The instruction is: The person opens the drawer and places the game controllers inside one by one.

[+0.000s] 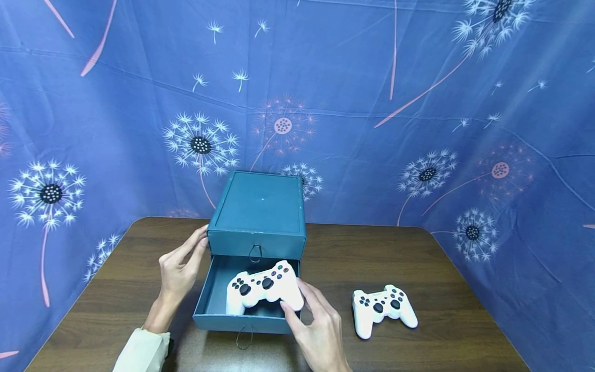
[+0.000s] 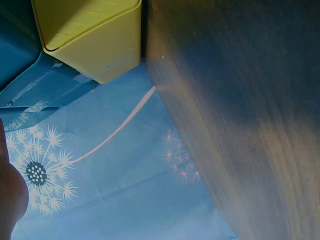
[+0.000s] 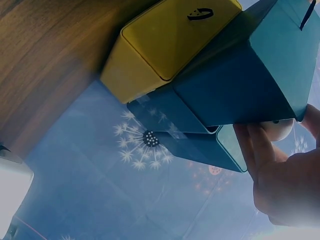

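In the head view, a teal drawer box (image 1: 260, 206) has its lower drawer (image 1: 215, 289) pulled out. A white game controller (image 1: 260, 284) lies tilted over this drawer, its right grip reaching the right wall. My right hand (image 1: 321, 325) pinches that right grip between thumb and fingers. A small pale part of the controller (image 3: 279, 130) shows by the fingers in the right wrist view. My left hand (image 1: 180, 266) rests its extended fingertips against the box's left side near the front corner. Only a blurred edge of the left hand (image 2: 11, 200) shows in the left wrist view.
A second white controller (image 1: 383, 310) lies on the wooden table (image 1: 372, 253) at the right. Under the teal box is a yellow drawer section (image 3: 175, 40), seen in both wrist views. A blue dandelion-print cloth (image 1: 348, 155) hangs behind. Cord loops (image 1: 244, 338) hang on the drawer fronts.
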Demonstrator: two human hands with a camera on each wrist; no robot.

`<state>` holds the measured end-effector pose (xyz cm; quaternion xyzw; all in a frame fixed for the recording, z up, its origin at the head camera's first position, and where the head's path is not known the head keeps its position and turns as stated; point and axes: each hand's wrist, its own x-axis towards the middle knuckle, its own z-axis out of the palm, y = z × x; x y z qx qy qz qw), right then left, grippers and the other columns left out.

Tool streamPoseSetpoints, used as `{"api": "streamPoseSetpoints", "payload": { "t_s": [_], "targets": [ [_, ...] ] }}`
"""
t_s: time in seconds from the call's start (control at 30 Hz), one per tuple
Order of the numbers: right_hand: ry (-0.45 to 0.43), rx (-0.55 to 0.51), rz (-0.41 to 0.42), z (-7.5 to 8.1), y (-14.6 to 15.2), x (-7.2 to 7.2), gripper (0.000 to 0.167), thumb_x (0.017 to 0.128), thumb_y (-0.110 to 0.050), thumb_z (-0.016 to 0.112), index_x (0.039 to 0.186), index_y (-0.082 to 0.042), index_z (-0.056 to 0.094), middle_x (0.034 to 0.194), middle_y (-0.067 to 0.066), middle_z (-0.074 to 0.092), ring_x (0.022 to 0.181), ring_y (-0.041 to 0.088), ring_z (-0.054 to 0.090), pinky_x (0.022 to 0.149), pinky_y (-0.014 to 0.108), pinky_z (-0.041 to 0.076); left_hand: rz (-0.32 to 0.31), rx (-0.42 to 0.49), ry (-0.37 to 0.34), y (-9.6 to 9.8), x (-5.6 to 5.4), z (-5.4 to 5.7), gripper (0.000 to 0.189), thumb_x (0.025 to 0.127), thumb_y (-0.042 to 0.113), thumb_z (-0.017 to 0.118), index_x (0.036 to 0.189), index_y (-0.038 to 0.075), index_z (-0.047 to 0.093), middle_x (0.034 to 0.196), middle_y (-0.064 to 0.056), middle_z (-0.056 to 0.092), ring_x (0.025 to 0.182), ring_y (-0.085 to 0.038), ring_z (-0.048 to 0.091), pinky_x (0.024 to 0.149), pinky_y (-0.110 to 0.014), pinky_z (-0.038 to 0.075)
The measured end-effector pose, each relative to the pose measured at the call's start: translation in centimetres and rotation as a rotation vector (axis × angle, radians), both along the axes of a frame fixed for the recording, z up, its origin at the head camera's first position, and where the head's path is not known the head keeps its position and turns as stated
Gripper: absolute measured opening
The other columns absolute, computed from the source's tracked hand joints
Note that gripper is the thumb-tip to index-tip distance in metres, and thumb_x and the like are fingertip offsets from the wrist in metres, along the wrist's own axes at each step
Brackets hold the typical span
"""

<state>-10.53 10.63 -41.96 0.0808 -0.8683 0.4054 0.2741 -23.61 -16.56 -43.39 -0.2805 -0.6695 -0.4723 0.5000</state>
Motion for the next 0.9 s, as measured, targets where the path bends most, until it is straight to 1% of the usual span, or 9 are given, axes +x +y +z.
{"api": "streamPoseSetpoints", "payload": {
  "t_s": [0.3,0.4,0.57,0.73,0.9],
  "targets": [
    [-0.019,0.009,0.003,0.01,0.04,-0.01,0.048,0.082,-0.013,0.090,0.126,-0.003,0.072,0.123,0.009,0.072,0.108,0.021,0.071,0.084,0.032,0.062,0.001,-0.005,-0.011,-0.08,-0.10,-0.23,0.036,0.084,-0.022,0.069,0.120,-0.013,0.071,0.112,-0.028,0.072,0.110,-0.002,0.068,0.090,-0.015,0.054],
    [-0.015,0.020,0.001,0.03,0.04,-0.02,0.048,0.082,-0.013,0.090,0.126,-0.003,0.073,0.123,0.008,0.072,0.108,0.021,0.071,0.084,0.034,0.063,0.002,-0.005,-0.010,-0.07,-0.11,-0.22,0.037,0.084,-0.022,0.069,0.120,-0.013,0.071,0.112,-0.028,0.072,0.110,-0.002,0.068,0.090,-0.015,0.054],
    [-0.012,0.046,-0.004,0.07,0.10,0.00,0.049,0.082,-0.015,0.090,0.126,-0.004,0.073,0.123,0.009,0.073,0.109,0.022,0.072,0.084,0.039,0.063,0.003,0.001,-0.003,-0.01,-0.05,-0.09,0.035,0.085,-0.021,0.069,0.119,-0.014,0.071,0.111,-0.029,0.072,0.111,-0.001,0.068,0.090,-0.014,0.054],
    [-0.017,0.055,0.000,0.10,0.14,-0.03,0.049,0.082,-0.016,0.090,0.127,-0.004,0.073,0.124,0.010,0.073,0.110,0.024,0.071,0.083,0.039,0.063,0.002,0.004,0.001,0.06,0.05,0.00,0.035,0.085,-0.021,0.068,0.119,-0.014,0.071,0.110,-0.031,0.071,0.111,-0.001,0.067,0.091,-0.014,0.054],
    [-0.017,0.060,0.003,0.04,0.19,-0.06,0.049,0.082,-0.016,0.090,0.127,-0.003,0.073,0.125,0.011,0.072,0.110,0.026,0.071,0.084,0.040,0.063,0.005,0.002,-0.001,0.08,0.04,-0.04,0.037,0.084,-0.022,0.068,0.120,-0.013,0.071,0.111,-0.029,0.072,0.111,-0.002,0.067,0.091,-0.015,0.054]
  ]
}}
